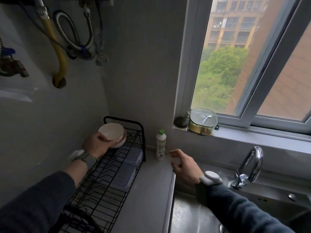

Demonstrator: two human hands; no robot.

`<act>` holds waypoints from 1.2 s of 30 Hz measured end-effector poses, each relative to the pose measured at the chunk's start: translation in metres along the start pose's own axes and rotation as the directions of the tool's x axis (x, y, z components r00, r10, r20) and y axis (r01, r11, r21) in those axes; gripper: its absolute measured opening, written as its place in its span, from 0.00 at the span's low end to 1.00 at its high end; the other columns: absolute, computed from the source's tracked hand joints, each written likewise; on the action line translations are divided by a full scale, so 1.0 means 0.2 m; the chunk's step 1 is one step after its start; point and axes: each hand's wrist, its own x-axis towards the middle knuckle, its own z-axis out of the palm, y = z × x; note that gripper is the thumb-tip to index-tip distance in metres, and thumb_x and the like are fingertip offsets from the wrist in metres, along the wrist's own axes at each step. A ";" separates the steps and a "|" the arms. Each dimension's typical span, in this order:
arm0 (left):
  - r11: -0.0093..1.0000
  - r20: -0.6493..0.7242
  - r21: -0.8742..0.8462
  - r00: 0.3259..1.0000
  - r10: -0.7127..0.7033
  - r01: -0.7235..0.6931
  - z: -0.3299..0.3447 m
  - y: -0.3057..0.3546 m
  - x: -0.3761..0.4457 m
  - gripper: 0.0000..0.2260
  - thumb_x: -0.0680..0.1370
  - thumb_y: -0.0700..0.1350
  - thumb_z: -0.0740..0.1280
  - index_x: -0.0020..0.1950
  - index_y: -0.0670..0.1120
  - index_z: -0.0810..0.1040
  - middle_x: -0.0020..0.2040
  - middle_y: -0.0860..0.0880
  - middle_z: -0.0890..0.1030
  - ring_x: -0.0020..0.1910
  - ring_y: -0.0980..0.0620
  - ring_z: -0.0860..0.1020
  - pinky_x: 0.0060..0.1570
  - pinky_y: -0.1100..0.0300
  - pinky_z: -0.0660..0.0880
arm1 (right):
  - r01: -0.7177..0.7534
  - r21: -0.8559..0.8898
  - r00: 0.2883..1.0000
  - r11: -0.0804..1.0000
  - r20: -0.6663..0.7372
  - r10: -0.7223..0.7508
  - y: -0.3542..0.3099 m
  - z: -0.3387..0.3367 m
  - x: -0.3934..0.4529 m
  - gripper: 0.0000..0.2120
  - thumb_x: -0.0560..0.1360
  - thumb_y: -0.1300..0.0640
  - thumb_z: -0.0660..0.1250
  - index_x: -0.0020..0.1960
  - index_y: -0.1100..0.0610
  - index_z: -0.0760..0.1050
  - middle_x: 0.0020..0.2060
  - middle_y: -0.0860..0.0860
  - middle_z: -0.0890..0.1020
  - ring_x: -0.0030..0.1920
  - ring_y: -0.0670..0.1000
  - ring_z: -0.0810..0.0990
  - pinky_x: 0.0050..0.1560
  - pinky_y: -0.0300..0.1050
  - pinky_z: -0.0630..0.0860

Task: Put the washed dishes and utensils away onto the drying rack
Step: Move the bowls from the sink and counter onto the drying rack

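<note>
Centre-left, the left hand (pixel 94 143) grips a cream ceramic bowl (pixel 111 134) above the black wire drying rack (pixel 107 182); lower right, the right hand (pixel 183 167) hangs loosely open.

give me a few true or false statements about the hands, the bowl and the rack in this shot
1. The left hand holds a white bowl over the far end of the black wire drying rack. True.
2. The right hand grips the green-capped bottle. False: it holds nothing and hovers over the counter, apart from the bottle.
3. The bottle stands upright on the counter between the rack and the sink. True.
4. The tap is running water into the sink. False: no water shows at the spout.
5. A lidded container sits on the windowsill. True.
</note>
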 end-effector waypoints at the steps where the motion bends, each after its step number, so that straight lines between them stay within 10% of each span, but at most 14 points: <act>1: 1.000 -0.001 0.005 1.000 0.009 -0.009 0.01 -0.02 0.01 0.25 0.58 0.66 0.82 0.38 0.48 0.80 0.40 0.52 0.84 0.42 0.48 0.82 0.40 0.55 0.79 | -0.017 -0.005 1.000 1.000 0.014 0.017 0.02 0.01 -0.01 0.16 0.77 0.56 0.64 0.64 0.46 0.72 0.61 0.42 0.80 0.53 0.50 0.84 0.58 0.45 0.77; 16: 0.999 0.065 -0.023 0.997 0.039 -0.037 0.12 -0.01 0.03 0.20 0.66 0.55 0.83 0.43 0.43 0.80 0.50 0.45 0.84 0.52 0.43 0.80 0.47 0.52 0.80 | -0.137 -0.049 0.987 0.989 0.084 0.140 0.17 0.06 -0.15 0.15 0.78 0.59 0.64 0.64 0.53 0.77 0.59 0.46 0.83 0.59 0.46 0.81 0.55 0.33 0.71; 22: 0.999 0.102 -0.046 0.995 0.016 -0.011 0.12 -0.03 0.03 0.40 0.56 0.69 0.80 0.59 0.47 0.75 0.66 0.45 0.78 0.63 0.42 0.77 0.61 0.45 0.78 | -0.161 -0.050 0.980 0.986 0.112 0.166 0.22 0.08 -0.20 0.15 0.78 0.56 0.66 0.64 0.52 0.76 0.58 0.45 0.83 0.59 0.45 0.80 0.54 0.33 0.70; 27: 1.000 0.114 0.012 0.993 0.004 -0.005 0.14 -0.03 0.03 0.46 0.67 0.61 0.81 0.77 0.43 0.66 0.74 0.42 0.72 0.70 0.39 0.73 0.67 0.45 0.73 | -0.176 -0.052 0.975 0.983 0.127 0.181 0.26 0.09 -0.23 0.15 0.78 0.54 0.67 0.64 0.51 0.76 0.59 0.45 0.82 0.60 0.44 0.79 0.54 0.32 0.69; 36: 0.991 0.184 0.129 0.983 0.006 -0.030 0.14 -0.07 0.08 0.50 0.65 0.72 0.75 0.77 0.45 0.65 0.74 0.42 0.71 0.69 0.38 0.72 0.67 0.44 0.74 | -0.186 -0.047 0.972 0.981 0.135 0.191 0.28 0.11 -0.24 0.16 0.77 0.52 0.69 0.63 0.50 0.76 0.59 0.45 0.82 0.60 0.45 0.79 0.59 0.36 0.72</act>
